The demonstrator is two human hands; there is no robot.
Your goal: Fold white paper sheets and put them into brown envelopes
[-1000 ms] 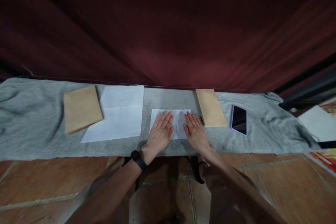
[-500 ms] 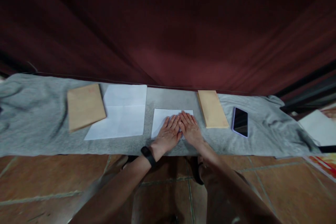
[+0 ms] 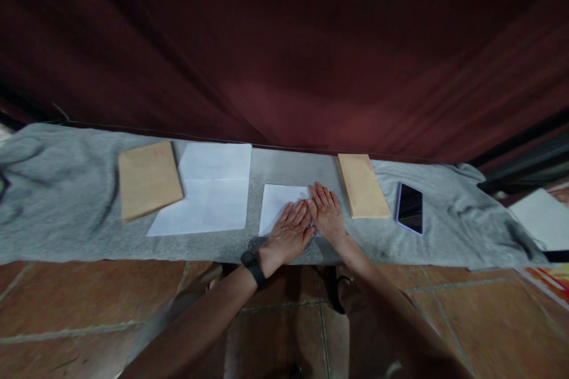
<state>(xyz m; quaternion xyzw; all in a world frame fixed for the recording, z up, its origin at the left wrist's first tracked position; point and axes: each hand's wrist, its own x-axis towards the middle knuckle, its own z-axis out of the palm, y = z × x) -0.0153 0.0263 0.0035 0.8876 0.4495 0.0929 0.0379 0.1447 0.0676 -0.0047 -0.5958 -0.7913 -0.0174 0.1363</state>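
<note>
A small white sheet of paper (image 3: 276,200), seemingly folded, lies on the grey cloth in front of me. My left hand (image 3: 291,231) rests flat on its near part, fingers stretched out and pointing up to the right. Flat over the paper's right side is my right hand (image 3: 327,213), its fingers extended. The two hands touch or nearly touch, and together they hide the right half of the paper. Left of it lies a larger white sheet (image 3: 216,204) with a crease across it. To the right of my right hand is a stack of tan envelopes or paper (image 3: 363,186).
Grey cloth (image 3: 62,201) covers the long narrow surface. A brown envelope-like packet (image 3: 150,180) overlaps the large sheet at left. A phone (image 3: 409,208) in a lilac case lies at right. A dark red curtain (image 3: 284,100) hangs behind; a tiled floor (image 3: 89,296) lies below.
My left hand has slid slightly down toward the paper's near edge. My right hand has shifted a little up and right, its fingers now beyond the paper's far edge.
</note>
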